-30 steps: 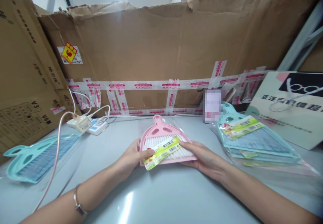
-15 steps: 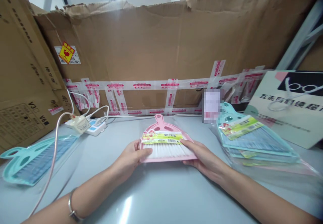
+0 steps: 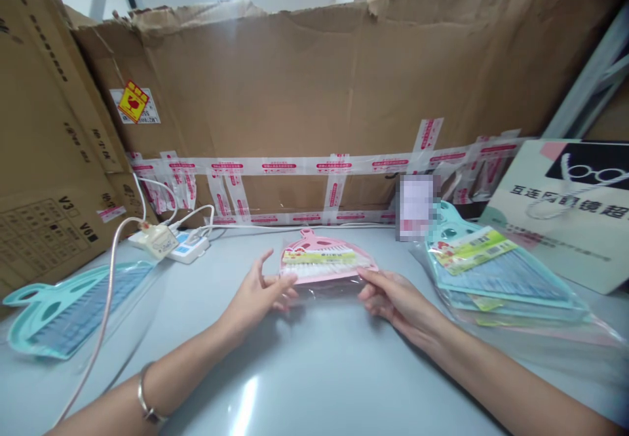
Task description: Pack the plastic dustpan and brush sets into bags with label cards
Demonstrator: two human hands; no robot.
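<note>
A pink dustpan and brush set (image 3: 322,269) in a clear plastic bag is in front of me, handle pointing away, with white bristles and a yellow-green label across it. My left hand (image 3: 260,292) has its thumb on the near left corner and other fingers under the bag's edge, while the index finger sticks up off it. At the near right corner, my right hand (image 3: 388,295) pinches the bag between thumb and curled fingers. Loose clear plastic hangs from the near edge between both hands.
A bagged turquoise dustpan set (image 3: 73,305) lies at left beneath a cable. More bagged sets (image 3: 496,272) are stacked at right, by a white printed bag (image 3: 560,213). A power strip (image 3: 191,246) sits back left. A large cardboard box (image 3: 304,95) stands behind.
The pink set has tilted, its near edge moving up and away from me. My left index finger has lifted off, and my right hand has shifted to the corner.
</note>
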